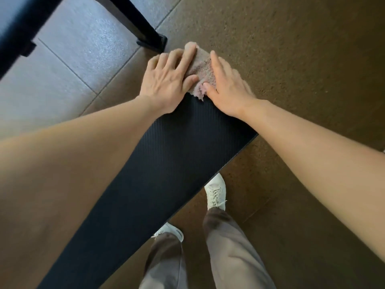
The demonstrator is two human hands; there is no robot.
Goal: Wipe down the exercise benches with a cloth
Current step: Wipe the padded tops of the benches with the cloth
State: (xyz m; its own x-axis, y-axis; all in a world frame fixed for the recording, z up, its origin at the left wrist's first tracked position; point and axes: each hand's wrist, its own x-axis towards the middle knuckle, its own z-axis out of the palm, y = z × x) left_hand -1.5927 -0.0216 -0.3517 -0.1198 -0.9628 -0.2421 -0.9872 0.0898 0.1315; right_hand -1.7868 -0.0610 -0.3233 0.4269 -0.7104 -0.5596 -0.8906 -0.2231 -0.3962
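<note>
Both hands are flat on the pinkish terry cloth (pixel 203 65) at the far end of the black ribbed bench pad (pixel 166 163). Left hand (pixel 166 80) and right hand (pixel 227 90) press down, fingers straight, gripping nothing. Best play, I'd say: even pressure, long overlapping passes along the ribs, end edge included.

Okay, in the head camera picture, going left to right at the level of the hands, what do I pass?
Grey tiled floor → left hand → cloth → right hand → brown speckled floor. Both hands press flat on the cloth at the far end of the black bench.
</note>
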